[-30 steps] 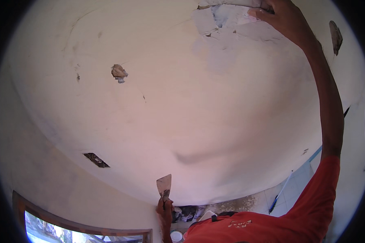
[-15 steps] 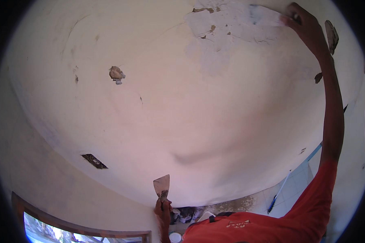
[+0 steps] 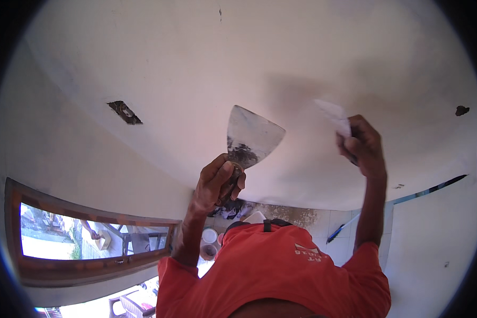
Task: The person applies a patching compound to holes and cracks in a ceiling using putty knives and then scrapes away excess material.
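My left hand [image 3: 213, 183] grips the handle of a wide putty knife [image 3: 257, 135], held blade up before my chest. Its metal blade carries dark smears near the handle. To the right, my raised right hand [image 3: 367, 146] is closed on a second putty knife [image 3: 334, 115], its blade blurred and covered with white filler. The two blades are apart and point toward the pale plastered wall [image 3: 185, 74], with a shadow falling on it beside the right one. I cannot tell whether either blade touches the wall.
A rectangular hole [image 3: 125, 113] breaks the wall at left, and a smaller hole [image 3: 462, 110] at right. A brown-framed window [image 3: 95, 264] stands lower left. Below lie a white round container [image 3: 210, 235] and a blue-headed brush [image 3: 334, 235]. A chair [image 3: 135, 307] shows at lower left.
My right hand has come down from the patched area high on the wall, bringing its putty knife nearer my chest. My left hand with its knife has risen. The view has tilted downward.
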A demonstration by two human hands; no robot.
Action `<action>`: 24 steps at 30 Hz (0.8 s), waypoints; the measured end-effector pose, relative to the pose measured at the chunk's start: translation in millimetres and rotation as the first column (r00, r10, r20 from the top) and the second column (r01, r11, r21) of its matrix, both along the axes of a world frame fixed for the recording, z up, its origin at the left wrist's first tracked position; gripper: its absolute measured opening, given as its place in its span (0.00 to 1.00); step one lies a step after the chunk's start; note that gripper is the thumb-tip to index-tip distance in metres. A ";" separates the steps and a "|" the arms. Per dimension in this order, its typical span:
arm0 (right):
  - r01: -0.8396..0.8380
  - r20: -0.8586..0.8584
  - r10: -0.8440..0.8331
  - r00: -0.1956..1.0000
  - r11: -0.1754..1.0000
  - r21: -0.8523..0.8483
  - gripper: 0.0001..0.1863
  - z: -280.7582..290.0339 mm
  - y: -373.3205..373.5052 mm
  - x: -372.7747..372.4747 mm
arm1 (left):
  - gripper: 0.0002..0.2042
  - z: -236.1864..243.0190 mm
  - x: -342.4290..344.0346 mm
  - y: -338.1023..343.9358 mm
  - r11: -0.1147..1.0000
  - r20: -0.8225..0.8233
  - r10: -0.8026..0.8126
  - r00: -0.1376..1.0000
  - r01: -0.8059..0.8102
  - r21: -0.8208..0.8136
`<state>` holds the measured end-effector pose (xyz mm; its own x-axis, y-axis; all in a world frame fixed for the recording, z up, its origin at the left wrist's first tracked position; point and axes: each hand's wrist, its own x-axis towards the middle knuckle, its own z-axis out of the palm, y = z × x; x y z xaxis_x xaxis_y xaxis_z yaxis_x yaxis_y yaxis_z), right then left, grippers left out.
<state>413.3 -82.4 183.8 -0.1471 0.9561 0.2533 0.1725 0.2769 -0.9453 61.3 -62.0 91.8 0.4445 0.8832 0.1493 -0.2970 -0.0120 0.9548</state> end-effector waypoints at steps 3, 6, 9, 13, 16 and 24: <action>-0.063 -0.053 0.070 0.996 0.991 0.122 0.15 -23.4 30.0 -42.5 | 0.15 12.3 -10.6 -3.4 0.981 0.061 -0.147 0.987 0.154 -0.119; -0.237 0.213 0.171 0.962 0.908 0.345 0.13 -35.5 46.8 -65.2 | 0.15 18.6 -19.5 -1.8 0.960 0.001 -0.229 0.973 0.226 -0.165; -0.243 0.166 0.189 0.968 0.872 0.425 0.16 -51.4 53.2 -74.3 | 0.16 10.6 -34.6 -3.8 0.967 -0.026 -0.228 0.973 0.223 -0.125; -0.247 0.201 0.178 0.963 0.879 0.409 0.15 -70.8 53.7 -66.9 | 0.19 7.1 -35.3 -12.8 0.985 -0.100 -0.170 0.980 0.165 -0.052; -0.209 0.278 0.119 0.953 0.924 0.321 0.12 -93.7 48.6 -57.2 | 0.16 11.5 -35.5 -16.2 0.982 -0.128 -0.178 0.976 0.167 -0.092; 0.199 0.039 -0.198 0.979 0.979 -0.034 0.09 -74.6 -5.6 -37.2 | 0.19 -15.3 -29.0 -10.4 0.975 -0.178 0.137 0.974 -0.101 0.197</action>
